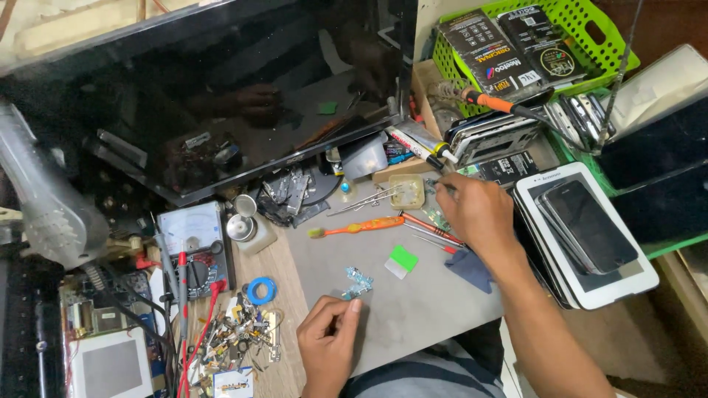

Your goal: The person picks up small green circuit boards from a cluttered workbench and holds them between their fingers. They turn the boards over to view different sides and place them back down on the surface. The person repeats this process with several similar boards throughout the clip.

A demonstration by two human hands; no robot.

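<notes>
My left hand (330,333) rests on the grey work mat (413,302) near its front edge, fingers curled, with nothing visible in it. A small bluish metal part (357,283) lies just beyond its fingertips. My right hand (479,212) reaches to the back of the mat, fingers pinched among the tools beside a small square plastic dish (406,191). What it grips is hidden by the fingers. An orange toothbrush (358,228) and red-handled tools (431,230) lie between the hands.
A dark monitor (214,96) stands at the back. A multimeter (193,247) with red leads and loose parts lie left. Stacked phones and a white tablet (590,236) sit right, behind them a green basket (516,44) and a soldering iron (501,105).
</notes>
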